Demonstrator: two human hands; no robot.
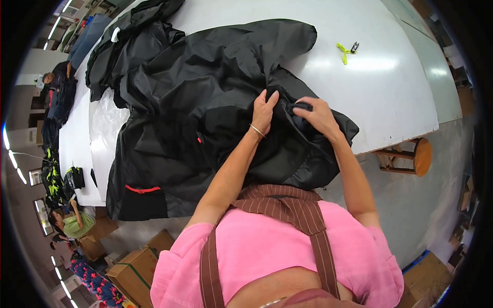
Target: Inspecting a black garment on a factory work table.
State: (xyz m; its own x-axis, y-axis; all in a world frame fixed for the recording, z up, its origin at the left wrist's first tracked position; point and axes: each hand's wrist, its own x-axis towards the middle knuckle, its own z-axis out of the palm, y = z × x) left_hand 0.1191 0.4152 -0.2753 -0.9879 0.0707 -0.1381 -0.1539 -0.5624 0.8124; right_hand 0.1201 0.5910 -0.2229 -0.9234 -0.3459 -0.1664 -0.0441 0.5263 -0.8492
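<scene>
While handling a black garment point(190, 77), faces the near edge of the worktop point(398, 97).
Closes the left hand point(264, 111) on a fold of the garment; clamps a dark bunched piece point(303, 107) in the right hand point(319, 117), cannot tell whether part of it. Has the garment rumpled across the worktop and over its near edge, a small lime-and-black tool point(344, 51) toward the right edge, a wooden stool point(423, 157) by the near right corner.
</scene>
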